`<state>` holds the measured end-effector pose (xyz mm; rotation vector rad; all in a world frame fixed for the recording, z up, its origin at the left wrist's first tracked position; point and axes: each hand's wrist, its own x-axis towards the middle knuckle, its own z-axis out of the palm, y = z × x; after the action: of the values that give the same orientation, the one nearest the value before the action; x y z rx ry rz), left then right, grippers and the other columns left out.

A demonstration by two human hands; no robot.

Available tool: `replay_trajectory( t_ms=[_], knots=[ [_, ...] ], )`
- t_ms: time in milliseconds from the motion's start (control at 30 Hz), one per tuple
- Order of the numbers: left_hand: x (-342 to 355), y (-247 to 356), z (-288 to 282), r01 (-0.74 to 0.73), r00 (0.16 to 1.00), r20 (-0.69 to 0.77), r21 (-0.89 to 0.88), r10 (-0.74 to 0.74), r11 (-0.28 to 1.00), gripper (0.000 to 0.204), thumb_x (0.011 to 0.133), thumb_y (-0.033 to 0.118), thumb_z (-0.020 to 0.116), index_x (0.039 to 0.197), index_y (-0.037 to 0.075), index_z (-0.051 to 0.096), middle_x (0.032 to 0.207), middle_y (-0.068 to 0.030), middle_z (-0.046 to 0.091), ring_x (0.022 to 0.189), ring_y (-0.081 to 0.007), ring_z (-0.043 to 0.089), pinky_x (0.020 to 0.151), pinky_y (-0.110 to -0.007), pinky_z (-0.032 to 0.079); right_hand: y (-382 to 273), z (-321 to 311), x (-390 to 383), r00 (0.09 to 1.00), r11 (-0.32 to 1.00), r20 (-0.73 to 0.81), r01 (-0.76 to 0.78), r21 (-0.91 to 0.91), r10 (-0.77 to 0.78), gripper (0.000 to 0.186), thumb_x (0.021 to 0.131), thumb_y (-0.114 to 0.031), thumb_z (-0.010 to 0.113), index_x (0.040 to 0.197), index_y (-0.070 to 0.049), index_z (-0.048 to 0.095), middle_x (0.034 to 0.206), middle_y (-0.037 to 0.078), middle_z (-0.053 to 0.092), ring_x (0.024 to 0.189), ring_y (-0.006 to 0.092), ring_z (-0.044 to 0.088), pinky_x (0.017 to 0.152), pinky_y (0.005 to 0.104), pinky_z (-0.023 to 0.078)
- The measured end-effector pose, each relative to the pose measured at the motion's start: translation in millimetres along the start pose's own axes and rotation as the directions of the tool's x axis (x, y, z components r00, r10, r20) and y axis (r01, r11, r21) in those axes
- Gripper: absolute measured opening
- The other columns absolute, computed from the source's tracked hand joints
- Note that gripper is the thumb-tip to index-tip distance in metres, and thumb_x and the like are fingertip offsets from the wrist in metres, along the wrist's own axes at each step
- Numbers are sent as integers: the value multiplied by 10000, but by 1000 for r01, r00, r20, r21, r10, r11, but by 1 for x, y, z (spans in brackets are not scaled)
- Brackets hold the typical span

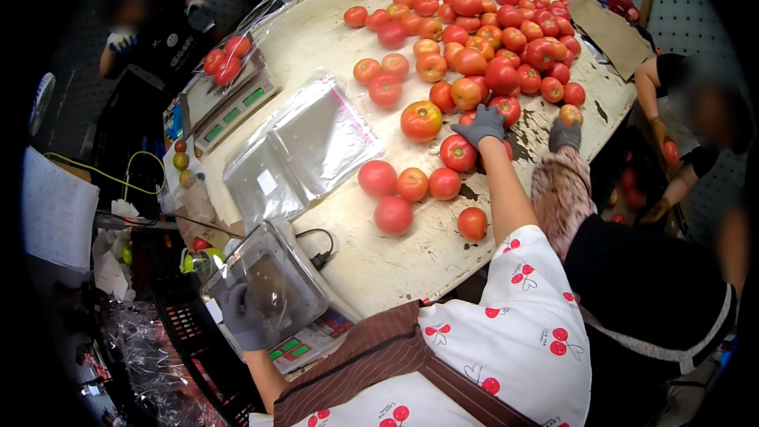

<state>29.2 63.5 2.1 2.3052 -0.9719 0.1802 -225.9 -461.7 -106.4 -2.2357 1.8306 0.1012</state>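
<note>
My gloved left hand (247, 316) holds a clear plastic bag (277, 285) over the steel pan of a digital scale (304, 356) at lower left. My gloved right hand (484, 128) reaches onto the tomato pile, fingers spread over red tomatoes. A large orange-red tomato (421, 122) lies just left of it, and another (458, 153) is below it. Several looser tomatoes (393, 215) lie nearer me. Flat clear bags (304, 142) are stacked at the middle left of the white table (332, 55).
A second scale (237, 115) bears bagged tomatoes at upper left, near a person (158, 39). A co-worker's gloved hand (565, 134) holds a tomato beside my right hand. Another person (664, 142) at right handles tomatoes. A black crate (190, 348) stands at lower left; cardboard (605, 32) lies upper right.
</note>
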Motion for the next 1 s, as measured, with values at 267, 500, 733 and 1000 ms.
replay_trajectory(
  t_ms=[267, 500, 733, 1000],
  knots=[
    [-5, 12, 19, -99, 994, -38, 47, 101, 994, 95, 769, 3, 628, 858, 35, 614, 767, -97, 543, 707, -251, 531, 648, -333, 433, -9, 4, -45, 920, 791, -392, 254, 557, -20, 794, 585, -336, 817, 1216, -36, 440, 1203, 181, 499, 1083, 317, 521, 915, 378, 451],
    [-23, 19, 59, 97, 995, 50, -198, -88, 975, 86, 819, 56, 595, 891, 17, 620, 814, -110, 588, 764, -237, 577, 697, -308, 449, -182, 3, -269, 338, 66, 189, -343, 937, -922, 633, 782, -250, 618, 1336, -25, 408, 1252, 104, 498, 1153, 196, 469, 996, 328, 371],
    [-21, 11, 34, 302, 914, -148, -373, -378, 877, 107, 862, 44, 568, 946, -6, 612, 896, -67, 617, 809, -145, 562, 765, -279, 458, -229, 35, -327, 454, 289, 282, -56, 956, -845, 902, 744, -441, 692, 1374, 47, 269, 1263, 241, 472, 1144, 244, 508, 944, 322, 426],
    [0, 13, 26, 158, 961, -195, -196, -196, 968, 55, 840, 6, 562, 887, -16, 581, 858, -102, 586, 778, -211, 553, 739, -299, 450, -195, -22, -226, 605, 25, -128, 237, 971, -786, 350, 874, -234, 599, 1160, -33, 589, 1125, 118, 624, 983, 163, 609, 867, 300, 470]
  ],
)
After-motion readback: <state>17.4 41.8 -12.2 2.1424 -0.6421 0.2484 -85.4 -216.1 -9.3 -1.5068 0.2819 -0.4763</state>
